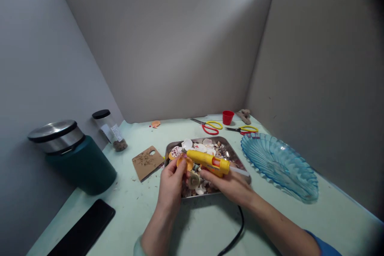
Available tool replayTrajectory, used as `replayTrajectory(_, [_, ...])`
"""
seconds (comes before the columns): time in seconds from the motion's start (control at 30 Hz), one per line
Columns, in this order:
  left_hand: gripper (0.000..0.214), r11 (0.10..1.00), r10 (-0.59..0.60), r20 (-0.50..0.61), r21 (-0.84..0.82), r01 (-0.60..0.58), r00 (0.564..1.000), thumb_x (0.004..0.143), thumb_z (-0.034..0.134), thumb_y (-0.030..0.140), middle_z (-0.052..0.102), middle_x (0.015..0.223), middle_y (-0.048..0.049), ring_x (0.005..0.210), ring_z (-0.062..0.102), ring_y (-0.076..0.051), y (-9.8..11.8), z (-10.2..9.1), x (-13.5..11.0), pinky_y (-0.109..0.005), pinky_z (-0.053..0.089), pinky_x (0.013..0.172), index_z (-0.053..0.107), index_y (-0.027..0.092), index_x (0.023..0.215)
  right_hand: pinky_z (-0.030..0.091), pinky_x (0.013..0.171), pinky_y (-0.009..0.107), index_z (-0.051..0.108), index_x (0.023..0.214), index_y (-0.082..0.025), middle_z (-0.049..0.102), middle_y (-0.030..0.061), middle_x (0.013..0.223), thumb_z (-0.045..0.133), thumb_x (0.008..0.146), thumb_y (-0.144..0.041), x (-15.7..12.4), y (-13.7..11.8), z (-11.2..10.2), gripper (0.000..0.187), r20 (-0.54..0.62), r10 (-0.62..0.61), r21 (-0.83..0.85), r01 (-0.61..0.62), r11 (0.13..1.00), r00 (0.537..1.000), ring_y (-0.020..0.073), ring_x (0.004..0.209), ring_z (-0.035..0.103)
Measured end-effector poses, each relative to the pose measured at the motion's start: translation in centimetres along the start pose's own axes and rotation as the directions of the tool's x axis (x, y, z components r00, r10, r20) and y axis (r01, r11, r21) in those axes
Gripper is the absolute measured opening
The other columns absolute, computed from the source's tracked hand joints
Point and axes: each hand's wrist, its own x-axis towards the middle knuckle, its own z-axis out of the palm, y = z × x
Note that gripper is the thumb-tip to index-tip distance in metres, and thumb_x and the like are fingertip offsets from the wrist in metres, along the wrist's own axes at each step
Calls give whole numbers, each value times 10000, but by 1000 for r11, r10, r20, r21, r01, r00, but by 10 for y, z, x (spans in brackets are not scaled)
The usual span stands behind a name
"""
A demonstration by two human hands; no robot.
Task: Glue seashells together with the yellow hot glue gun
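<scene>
Partly hidden in the left hand (170,183), orange shell (189,164) beside glue gun (210,162).

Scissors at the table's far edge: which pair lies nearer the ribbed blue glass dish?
The right-hand pair, right of the small red plastic cup; the other pair lies left of it.

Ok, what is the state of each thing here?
Yellow plastic glue gun: held in right hand
Small orange shell: pinched by left hand
Rectangular metal tray: filled with shells
Teal bin, steel lid: shut
Clear jar, black lid: shut
Black phone: screen dark
</scene>
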Motion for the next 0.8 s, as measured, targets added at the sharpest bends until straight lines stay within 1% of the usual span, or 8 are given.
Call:
replayTrajectory(0.1, [549,1000,2,-5,24,-2,1000,622,781,551,530,498,61,384,387,-51,-1,0,-1,-159,239,377,657,131,954,564,901,373,713,1119,-210,746,48,1102,648,833,-385,0,-3,1,342,2,-32,-17,32,999,999,275,1047,679])
replayTrajectory(0.23, [555,1000,17,-25,13,-17,1000,630,775,546,520,495,67,385,371,-45,-1,1,-2,-160,242,386,657,126,972,545,944,377,712,1123,-215,738,47,1134,651,838,-358,1,-3,-1,325,-9,-54,-27,53,998,999,271,1072,673])
replayTrajectory(0.37, [573,1000,17,-42,5,-17,999,639,772,538,520,495,73,374,350,-41,-1,0,-1,-167,238,385,644,125,1015,553,927,362,707,1125,-210,748,44,1094,655,841,-354,1,-1,-1,323,-13,-64,-29,63,998,998,263,1063,676])
replayTrajectory(0.47, [510,999,34,-16,9,-34,999,661,758,542,512,497,77,364,331,-34,-2,-1,-1,-170,238,384,636,133,940,562,904,357,710,1093,-206,752,41,1050,661,841,-366,1,0,1,302,-2,-75,-15,75,997,997,261,1037,681])
replayTrajectory(0.53, [487,999,39,-7,4,-38,999,669,757,535,508,500,77,369,337,-36,-2,-1,-1,-171,241,387,629,135,916,572,879,362,718,1058,-206,757,41,1007,660,842,-369,0,0,2,277,-7,-59,-10,59,998,998,267,1011,687])
replayTrajectory(0.67, [523,999,42,-12,-13,-42,999,662,767,523,507,504,76,382,355,-44,0,0,-2,-176,253,397,631,124,971,586,843,380,734,1042,-217,764,42,978,667,831,-364,0,-1,2,266,-17,-38,-1,38,999,999,281,975,697])
replayTrajectory(0.8, [551,999,53,-39,6,-52,998,648,771,531,511,496,67,404,370,-49,0,0,-1,-171,266,408,649,107,978,572,888,387,739,1051,-224,765,42,988,672,824,-351,0,-1,2,269,-37,-61,37,63,997,997,286,1025,684])
